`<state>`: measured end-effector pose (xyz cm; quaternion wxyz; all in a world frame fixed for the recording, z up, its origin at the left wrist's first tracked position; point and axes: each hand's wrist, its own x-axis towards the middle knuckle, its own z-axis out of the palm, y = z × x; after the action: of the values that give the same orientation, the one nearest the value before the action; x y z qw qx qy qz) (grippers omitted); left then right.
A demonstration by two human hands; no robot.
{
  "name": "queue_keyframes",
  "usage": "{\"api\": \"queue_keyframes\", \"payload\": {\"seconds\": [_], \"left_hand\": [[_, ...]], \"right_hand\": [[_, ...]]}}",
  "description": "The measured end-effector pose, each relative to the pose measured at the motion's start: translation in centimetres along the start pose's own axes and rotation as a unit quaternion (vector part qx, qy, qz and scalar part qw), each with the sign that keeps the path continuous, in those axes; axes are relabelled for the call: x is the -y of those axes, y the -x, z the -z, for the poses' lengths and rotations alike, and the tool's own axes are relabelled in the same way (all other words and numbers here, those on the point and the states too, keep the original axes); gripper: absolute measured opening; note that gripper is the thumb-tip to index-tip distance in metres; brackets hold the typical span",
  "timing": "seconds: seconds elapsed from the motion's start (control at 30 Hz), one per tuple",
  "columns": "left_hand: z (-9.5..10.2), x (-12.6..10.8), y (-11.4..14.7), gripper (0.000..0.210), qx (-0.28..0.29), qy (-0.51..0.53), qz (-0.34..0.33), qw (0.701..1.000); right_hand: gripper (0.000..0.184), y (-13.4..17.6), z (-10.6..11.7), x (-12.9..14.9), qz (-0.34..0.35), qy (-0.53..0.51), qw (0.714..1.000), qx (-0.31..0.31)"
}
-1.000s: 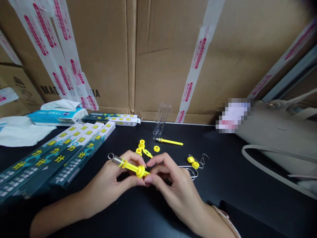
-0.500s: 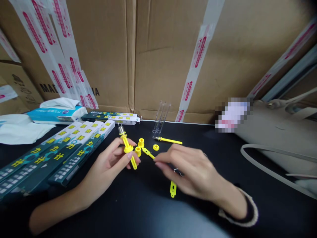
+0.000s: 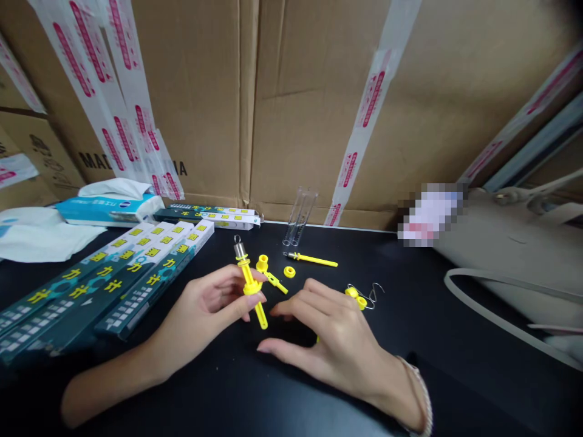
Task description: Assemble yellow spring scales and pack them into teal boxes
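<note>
Held in my left hand (image 3: 204, 309) is the yellow inner rod of a spring scale (image 3: 247, 273), tilted, with a metal top and wire loop pointing up. A yellow collar (image 3: 251, 289) sits around it, pinched between thumb and fingers. My right hand (image 3: 334, 334) is just right of the rod's lower end, thumb and fingers apart, holding nothing. Beyond the hands lie a yellow cap (image 3: 263, 261), a slotted yellow piece (image 3: 276, 283), a yellow ring (image 3: 289, 272) and a second yellow rod (image 3: 314, 260). Another yellow piece is almost wholly hidden under my right hand.
Two clear tubes (image 3: 300, 215) are at the back by the cardboard box (image 3: 319, 121). Wire hooks (image 3: 374, 295) and yellow caps (image 3: 355, 295) lie right of my right hand. Several printed spring scale boxes (image 3: 155, 273), tissues (image 3: 109, 209) and a bag (image 3: 501, 243) flank the table.
My right hand has come away from the slotted yellow piece, moving down and left towards the held rod, its fingers spreading. Hooks and caps at its right are uncovered. My left hand keeps the rod.
</note>
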<state>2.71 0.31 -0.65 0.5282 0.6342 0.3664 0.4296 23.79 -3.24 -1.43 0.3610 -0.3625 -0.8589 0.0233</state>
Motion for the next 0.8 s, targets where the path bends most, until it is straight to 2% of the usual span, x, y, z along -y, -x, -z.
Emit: {"api": "queue_keyframes", "payload": {"seconds": [0.13, 0.27, 0.43, 0.57, 0.67, 0.8], "left_hand": [[-0.2, -0.3, -0.1, 0.020, 0.002, 0.037, 0.012, 0.999], [-0.2, -0.3, 0.0, 0.026, 0.031, 0.092, 0.051, 0.994], [0.0, -0.2, 0.2, 0.021, 0.069, 0.119, 0.053, 0.989], [-0.1, 0.0, 0.5, 0.014, 0.041, 0.106, 0.062, 0.992], [-0.3, 0.6, 0.6, 0.021, 0.032, 0.107, 0.073, 0.991], [-0.2, 1.3, 0.4, 0.029, 0.056, 0.128, 0.064, 0.988]], "right_hand": [[0.030, -0.2, 0.0, 0.5, -0.042, -0.056, 0.997, 0.016], [0.013, 0.0, -0.6, 1.1, -0.076, -0.092, 0.993, 0.022], [0.025, 0.2, -0.9, 1.2, -0.113, -0.130, 0.985, -0.003], [0.025, 0.5, -1.1, 1.2, -0.081, -0.096, 0.992, 0.005], [0.026, 0.7, -1.3, 1.4, -0.039, -0.068, 0.997, -0.012], [0.026, 0.7, -1.3, 1.3, -0.056, -0.085, 0.995, -0.021]]}}
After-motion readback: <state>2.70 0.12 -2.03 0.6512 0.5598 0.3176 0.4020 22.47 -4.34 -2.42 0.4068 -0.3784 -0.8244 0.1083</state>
